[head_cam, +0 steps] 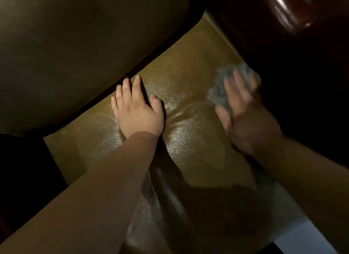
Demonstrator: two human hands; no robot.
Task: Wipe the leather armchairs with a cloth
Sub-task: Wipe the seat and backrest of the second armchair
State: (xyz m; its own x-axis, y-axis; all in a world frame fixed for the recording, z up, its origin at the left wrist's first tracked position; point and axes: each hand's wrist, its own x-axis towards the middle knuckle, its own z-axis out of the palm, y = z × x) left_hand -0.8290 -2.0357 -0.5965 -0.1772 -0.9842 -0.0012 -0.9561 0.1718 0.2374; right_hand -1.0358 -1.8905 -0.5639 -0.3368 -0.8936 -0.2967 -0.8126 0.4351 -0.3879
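Observation:
The olive-brown leather seat cushion point(188, 68) of an armchair fills the middle of the head view. My left hand point(138, 110) lies flat on it with straight fingers, close to the gap under the backrest point(75, 45). My right hand point(243, 117), blurred by motion, presses a crumpled grey cloth point(220, 92) onto the right side of the cushion with straight fingers. Most of the cloth sits under my palm and fingers.
A glossy dark wooden armrest point(290, 13) runs along the upper right. A dark armrest area point(24, 168) lies at the left. A pale strip of floor point(302, 238) shows at the bottom right. The room is dim.

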